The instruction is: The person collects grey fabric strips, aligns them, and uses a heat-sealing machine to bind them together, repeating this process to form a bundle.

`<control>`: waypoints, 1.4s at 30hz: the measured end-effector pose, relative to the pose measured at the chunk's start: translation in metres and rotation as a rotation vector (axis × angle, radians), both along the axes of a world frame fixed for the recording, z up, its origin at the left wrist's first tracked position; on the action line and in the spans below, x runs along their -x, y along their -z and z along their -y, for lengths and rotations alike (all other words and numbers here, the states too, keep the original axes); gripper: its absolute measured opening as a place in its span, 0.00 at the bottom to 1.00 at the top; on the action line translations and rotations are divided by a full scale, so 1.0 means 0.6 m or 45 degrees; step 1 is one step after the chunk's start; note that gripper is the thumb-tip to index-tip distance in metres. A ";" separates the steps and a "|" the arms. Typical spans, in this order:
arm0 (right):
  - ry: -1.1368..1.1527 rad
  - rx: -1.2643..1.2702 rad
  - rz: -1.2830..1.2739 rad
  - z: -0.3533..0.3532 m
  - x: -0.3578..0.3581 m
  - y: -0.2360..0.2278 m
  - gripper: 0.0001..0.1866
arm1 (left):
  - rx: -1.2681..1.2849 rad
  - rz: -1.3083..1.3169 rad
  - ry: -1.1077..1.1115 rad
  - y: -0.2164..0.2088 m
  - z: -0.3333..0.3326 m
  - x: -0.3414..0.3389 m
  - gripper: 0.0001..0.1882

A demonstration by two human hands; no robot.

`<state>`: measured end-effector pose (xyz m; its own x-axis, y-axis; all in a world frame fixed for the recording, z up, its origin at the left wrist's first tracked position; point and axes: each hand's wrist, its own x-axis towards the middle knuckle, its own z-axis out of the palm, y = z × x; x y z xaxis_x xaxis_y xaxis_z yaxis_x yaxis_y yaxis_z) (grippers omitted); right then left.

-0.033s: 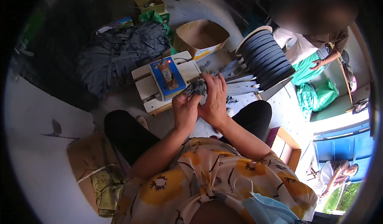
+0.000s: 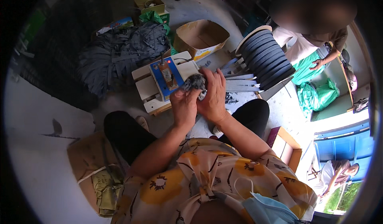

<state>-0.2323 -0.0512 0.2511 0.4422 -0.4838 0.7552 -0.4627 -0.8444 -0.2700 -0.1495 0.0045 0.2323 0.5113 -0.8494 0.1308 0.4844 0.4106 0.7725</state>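
Hands [image 2: 214, 98] around grey bundle [image 2: 194, 82], blue-topped device [image 2: 166, 75] near

Pale wall [image 2: 32, 120] left; grey floor [image 2: 209, 6], brightly lit right; blue panel [image 2: 337, 149].

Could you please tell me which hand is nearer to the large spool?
Right: the right hand is left of the large spool; the left hand is farther left.
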 end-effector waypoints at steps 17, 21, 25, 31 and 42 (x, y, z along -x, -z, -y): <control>0.028 0.211 0.114 0.105 -0.047 -0.092 0.19 | 0.295 0.171 -0.129 -0.188 0.025 -0.096 0.13; 0.033 0.102 -0.032 0.147 -0.027 -0.070 0.18 | 0.324 0.082 -0.146 -0.196 0.028 -0.151 0.11; 0.013 0.072 -0.116 0.138 -0.044 -0.089 0.17 | 0.284 0.024 -0.194 -0.219 0.011 -0.184 0.08; 0.058 0.148 -0.266 0.181 -0.047 -0.075 0.14 | -0.044 -0.332 -0.201 -0.160 0.034 -0.214 0.10; -0.204 -0.421 -0.148 0.201 0.032 0.025 0.38 | -0.074 -0.067 -0.113 -0.101 0.119 -0.051 0.11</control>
<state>-0.2515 -0.1717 0.2361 0.6054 -0.6107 0.5104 -0.3753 -0.7846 -0.4935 -0.1187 -0.0666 0.2931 0.5899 -0.8057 0.0537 0.4883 0.4089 0.7710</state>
